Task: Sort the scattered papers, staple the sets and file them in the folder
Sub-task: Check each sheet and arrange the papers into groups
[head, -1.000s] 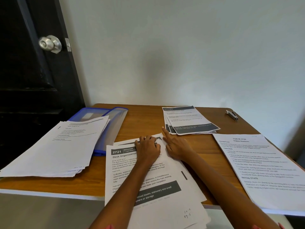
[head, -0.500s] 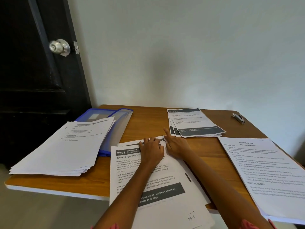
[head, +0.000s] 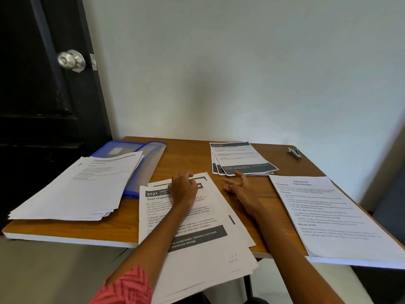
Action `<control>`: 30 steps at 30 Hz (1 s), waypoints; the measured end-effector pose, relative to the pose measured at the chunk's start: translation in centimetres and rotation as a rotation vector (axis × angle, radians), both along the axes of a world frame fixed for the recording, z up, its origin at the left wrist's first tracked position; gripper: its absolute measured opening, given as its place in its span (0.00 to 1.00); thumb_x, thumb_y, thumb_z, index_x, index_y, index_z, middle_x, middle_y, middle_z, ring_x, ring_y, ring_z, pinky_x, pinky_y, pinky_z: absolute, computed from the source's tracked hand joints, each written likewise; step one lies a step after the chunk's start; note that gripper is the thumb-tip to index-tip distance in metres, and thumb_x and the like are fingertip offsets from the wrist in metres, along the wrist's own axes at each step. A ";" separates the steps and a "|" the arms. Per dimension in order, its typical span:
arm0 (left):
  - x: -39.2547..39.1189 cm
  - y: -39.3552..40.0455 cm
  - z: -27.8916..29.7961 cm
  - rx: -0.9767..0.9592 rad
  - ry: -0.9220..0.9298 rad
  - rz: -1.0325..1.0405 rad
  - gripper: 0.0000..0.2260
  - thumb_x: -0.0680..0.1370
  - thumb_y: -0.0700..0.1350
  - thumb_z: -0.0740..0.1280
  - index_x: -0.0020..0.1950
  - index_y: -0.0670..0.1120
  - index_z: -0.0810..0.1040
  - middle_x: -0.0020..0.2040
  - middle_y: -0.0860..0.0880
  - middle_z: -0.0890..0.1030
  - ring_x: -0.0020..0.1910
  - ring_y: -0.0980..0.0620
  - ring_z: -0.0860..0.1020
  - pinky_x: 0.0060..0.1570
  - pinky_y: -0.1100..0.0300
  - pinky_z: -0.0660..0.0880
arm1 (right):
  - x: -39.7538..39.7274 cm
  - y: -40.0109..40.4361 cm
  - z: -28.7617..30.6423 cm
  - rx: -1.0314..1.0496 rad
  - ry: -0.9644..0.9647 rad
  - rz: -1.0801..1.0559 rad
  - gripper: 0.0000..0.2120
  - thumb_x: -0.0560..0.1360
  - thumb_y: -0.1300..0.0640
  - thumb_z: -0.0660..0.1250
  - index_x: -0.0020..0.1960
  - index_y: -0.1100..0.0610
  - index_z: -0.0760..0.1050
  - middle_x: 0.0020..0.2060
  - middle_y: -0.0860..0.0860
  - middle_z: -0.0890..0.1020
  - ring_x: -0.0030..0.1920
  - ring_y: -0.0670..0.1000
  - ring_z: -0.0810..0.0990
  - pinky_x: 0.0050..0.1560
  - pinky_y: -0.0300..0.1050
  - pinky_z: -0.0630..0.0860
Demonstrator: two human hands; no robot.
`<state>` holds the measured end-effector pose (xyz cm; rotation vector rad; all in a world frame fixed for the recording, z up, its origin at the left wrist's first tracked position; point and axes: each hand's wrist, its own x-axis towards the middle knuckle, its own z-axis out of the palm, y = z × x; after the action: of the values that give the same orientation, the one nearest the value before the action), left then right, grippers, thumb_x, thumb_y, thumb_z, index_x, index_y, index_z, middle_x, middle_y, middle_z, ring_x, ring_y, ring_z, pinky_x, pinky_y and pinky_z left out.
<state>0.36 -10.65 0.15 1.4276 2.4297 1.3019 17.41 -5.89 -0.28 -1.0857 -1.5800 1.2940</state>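
Observation:
A stack of printed sheets headed "2721 Desk Organiz..." [head: 197, 218] lies at the table's front middle and hangs over the edge. My left hand [head: 184, 187] rests on its top end with bent fingers, fingertips on the paper. My right hand [head: 238, 185] hovers with spread fingers over bare wood just right of that stack, holding nothing. A fanned set with dark bands [head: 241, 159] lies behind it. A thick white pile [head: 87, 185] on the left partly covers the blue clear folder [head: 151, 159]. Another sheet set [head: 328, 211] lies at the right. A small metal stapler [head: 294, 152] sits at the back right.
The wooden table [head: 186, 156] stands against a white wall. A black door [head: 32, 106] with a silver knob [head: 71, 60] is at the left. The right sheet set overhangs the table's front right edge.
My right hand has lifted off the middle stack's upper right corner and moved right, with its fingers spread. My left hand stays on the stack. The camera has shifted slightly.

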 end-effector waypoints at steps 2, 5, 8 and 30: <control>-0.2 -0.8 0.3 -0.029 -0.012 0.029 0.12 0.78 0.41 0.61 0.59 0.46 0.78 0.58 0.45 0.79 0.60 0.47 0.72 0.61 0.52 0.66 | -0.3 0.0 0.1 0.020 -0.058 -0.012 0.25 0.77 0.63 0.63 0.71 0.51 0.60 0.59 0.51 0.79 0.48 0.48 0.81 0.39 0.33 0.76; -1.0 -2.5 0.4 -0.095 -0.010 0.088 0.11 0.78 0.42 0.62 0.59 0.46 0.77 0.59 0.46 0.78 0.62 0.46 0.70 0.65 0.48 0.63 | -0.8 -0.7 0.1 0.112 -0.196 -0.039 0.22 0.77 0.60 0.63 0.70 0.54 0.62 0.56 0.50 0.79 0.44 0.46 0.79 0.36 0.31 0.74; -1.5 -4.6 0.4 -0.265 0.015 0.123 0.14 0.77 0.44 0.64 0.62 0.47 0.73 0.65 0.46 0.73 0.67 0.44 0.65 0.68 0.43 0.57 | -1.0 -1.4 0.0 0.204 -0.270 -0.065 0.22 0.77 0.62 0.63 0.69 0.60 0.63 0.54 0.53 0.80 0.44 0.45 0.77 0.42 0.31 0.73; -1.8 -9.2 2.0 -0.118 -0.391 0.116 0.32 0.70 0.43 0.75 0.68 0.40 0.63 0.64 0.40 0.73 0.61 0.41 0.74 0.58 0.48 0.74 | -0.8 -6.4 3.2 -0.163 -0.145 0.119 0.12 0.71 0.70 0.68 0.54 0.62 0.75 0.53 0.58 0.81 0.50 0.55 0.80 0.49 0.46 0.78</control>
<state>-1.41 -19.88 2.12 0.9134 2.3045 1.2883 16.60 -12.30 2.92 -1.2258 -1.6909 1.4723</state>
